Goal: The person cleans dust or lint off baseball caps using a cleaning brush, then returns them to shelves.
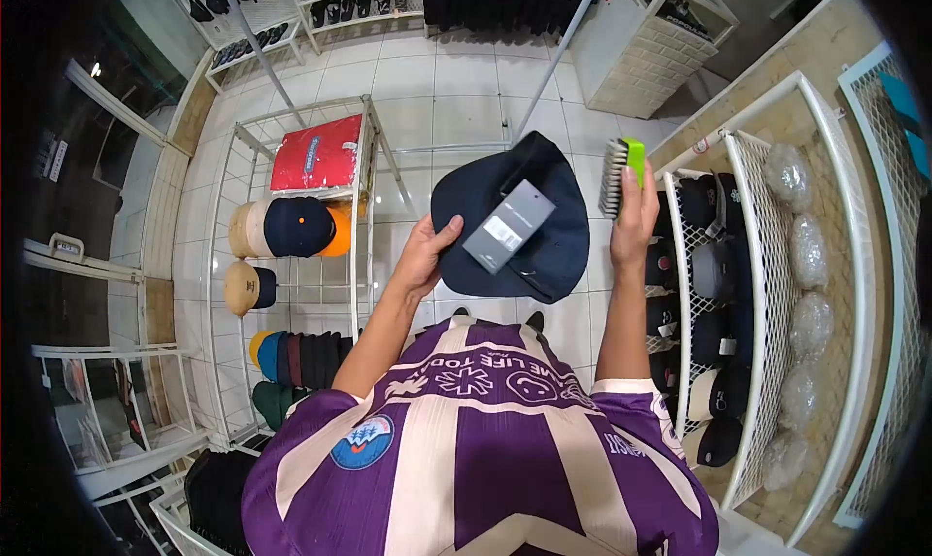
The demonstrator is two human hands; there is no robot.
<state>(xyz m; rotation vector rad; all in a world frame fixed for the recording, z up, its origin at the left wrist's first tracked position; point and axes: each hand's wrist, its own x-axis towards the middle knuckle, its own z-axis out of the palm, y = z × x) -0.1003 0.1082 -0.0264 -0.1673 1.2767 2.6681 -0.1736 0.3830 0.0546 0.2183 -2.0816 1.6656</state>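
My left hand (423,255) grips a dark navy cap (568,231) by its brim, thumb on top. The cap is held up in front of my chest, with part of its inside showing. A grey hang tag (510,226) with a white barcode label lies across it. To the right, my right hand (636,216) is closed around a brush (612,177) with a bright green back and grey bristles. The bristles face left toward the cap, and a gap separates the two.
On the left, a white rack (364,168) carries a red packaged garment (316,153) and several caps (296,226). To the right, a white mesh shelf (752,294) holds more caps and plastic-wrapped bundles (811,250). A brick-patterned counter (636,80) stands beyond on the tiled floor.
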